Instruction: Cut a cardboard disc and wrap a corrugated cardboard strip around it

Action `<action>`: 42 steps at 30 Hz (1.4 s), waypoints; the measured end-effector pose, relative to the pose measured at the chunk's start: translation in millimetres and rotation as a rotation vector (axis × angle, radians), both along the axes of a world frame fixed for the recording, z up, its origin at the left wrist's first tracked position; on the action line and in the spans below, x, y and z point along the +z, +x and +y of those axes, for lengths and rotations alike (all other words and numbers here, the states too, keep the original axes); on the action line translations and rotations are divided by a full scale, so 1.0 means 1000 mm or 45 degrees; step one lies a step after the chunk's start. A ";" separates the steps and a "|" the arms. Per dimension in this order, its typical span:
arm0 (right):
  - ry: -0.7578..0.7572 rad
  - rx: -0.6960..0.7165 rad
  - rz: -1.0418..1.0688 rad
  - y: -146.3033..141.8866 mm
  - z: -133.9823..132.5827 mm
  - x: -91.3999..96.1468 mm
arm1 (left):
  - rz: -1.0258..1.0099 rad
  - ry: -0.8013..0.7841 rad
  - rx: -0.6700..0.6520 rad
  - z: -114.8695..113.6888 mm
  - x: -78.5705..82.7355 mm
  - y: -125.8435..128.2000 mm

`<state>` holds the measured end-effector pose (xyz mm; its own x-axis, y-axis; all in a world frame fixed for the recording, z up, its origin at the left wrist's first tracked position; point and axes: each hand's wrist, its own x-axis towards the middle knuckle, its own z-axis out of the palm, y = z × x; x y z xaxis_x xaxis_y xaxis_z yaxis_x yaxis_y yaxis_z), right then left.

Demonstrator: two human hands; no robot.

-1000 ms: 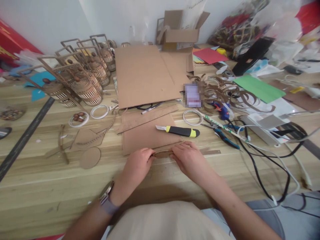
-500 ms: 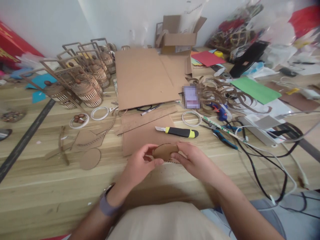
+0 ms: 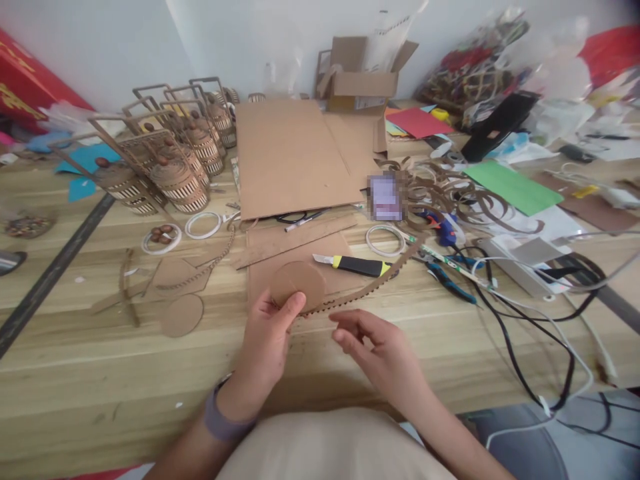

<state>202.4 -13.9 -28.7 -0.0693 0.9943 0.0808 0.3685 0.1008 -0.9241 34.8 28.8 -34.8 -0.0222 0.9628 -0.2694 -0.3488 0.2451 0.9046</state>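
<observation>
My left hand pinches a round cardboard disc between thumb and fingers, its flat face tilted toward me. A narrow cardboard strip with a ridged edge stretches from the disc's lower edge up to the right; whether it is fixed to the disc I cannot tell. Apart from the disc, my right hand is just below the strip, fingers curled loosely with a gap between thumb and index and nothing between them. Beyond the strip lies a black and yellow utility knife, blade out, on a cardboard piece.
Lidded cardboard lanterns with tall handles stand at the left. Another disc lies left of my hand. Pliers, a blue glue gun, curled strips and black cables lie at the right. A large cardboard sheet is behind.
My right hand has let go of the disc and moved down, away from it. The disc has shifted left in my left hand, and the ridged strip now extends out to the right.
</observation>
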 end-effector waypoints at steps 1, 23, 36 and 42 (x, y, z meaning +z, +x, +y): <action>-0.100 -0.037 0.124 0.001 0.002 -0.004 | -0.014 -0.002 -0.016 -0.002 0.001 0.000; -0.232 -0.102 0.457 0.005 0.012 0.004 | 0.418 0.106 -0.165 -0.010 0.004 -0.016; -0.275 0.000 0.506 0.009 0.013 0.009 | 0.677 0.221 -0.295 -0.013 0.020 -0.017; -0.283 0.028 0.479 0.008 0.013 0.012 | 0.704 0.278 -0.348 -0.014 0.020 -0.016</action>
<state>210.7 -1.2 -16.4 -0.0975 0.9890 -0.1116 0.0018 -0.1120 -0.9937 18.6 14.7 -14.4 0.1516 0.9847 -0.0862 0.2312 0.0494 0.9717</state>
